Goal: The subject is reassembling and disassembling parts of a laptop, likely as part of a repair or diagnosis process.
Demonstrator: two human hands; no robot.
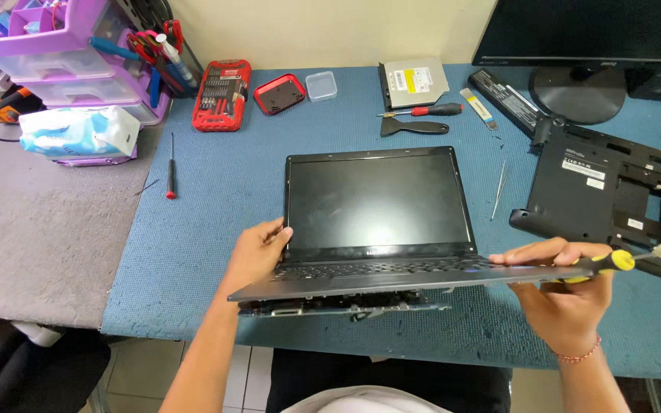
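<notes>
Centre: open laptop (pixel 376 229) held above the blue mat (pixel 216 229); left hand (pixel 258 256) clasps its 9 o'clock edge, right hand (pixel 568 294) its 3 o'clock edge, gripping a yellow-handled screwdriver (pixel 613 262). At 11 o'clock, red bit case (pixel 222 95) holding bits; purple drawers (pixel 47 53) with tools.

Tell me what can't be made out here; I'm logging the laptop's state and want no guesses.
Head view only:
- Laptop underside: hidden by its own raised deck.
- Left hand fingers: behind the laptop's edge.
- Screwdriver tip: too thin and blurred against the bottom cover.
- Monitor: cut by the top edge.
</notes>
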